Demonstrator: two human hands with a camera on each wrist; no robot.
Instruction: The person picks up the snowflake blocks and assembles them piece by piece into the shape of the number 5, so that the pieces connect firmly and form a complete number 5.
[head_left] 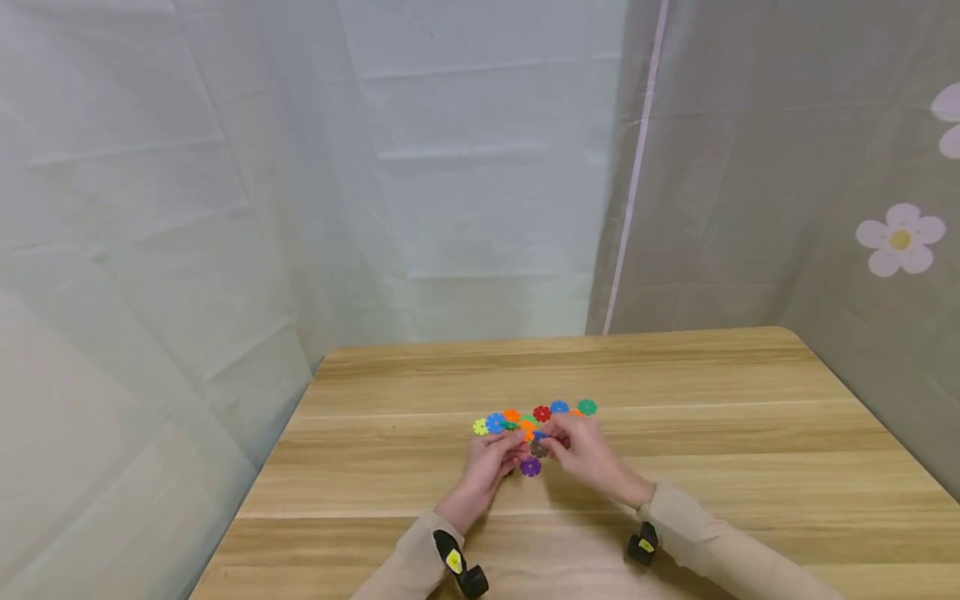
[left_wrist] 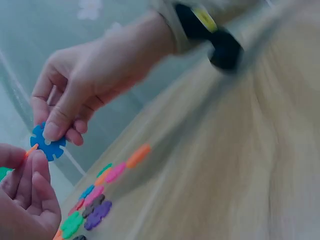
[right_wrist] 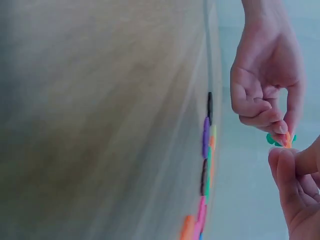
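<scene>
My right hand (left_wrist: 85,90) pinches a notched blue plastic disc (left_wrist: 47,142), my left hand (left_wrist: 25,200) pinches an orange disc (left_wrist: 31,150) edge-on; bare wood table (head_left: 750,467) all round.

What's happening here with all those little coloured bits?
A person sits at a wooden table. The right hand pinches a blue plastic snowflake disc and holds it against an orange disc pinched in the left hand. More colourful discs lie scattered on the table just beyond.

Blue disc (left_wrist: 47,143), purple disc (head_left: 530,467), green disc (head_left: 587,407) (all plain); pale wood-grain table (head_left: 712,433).
</scene>
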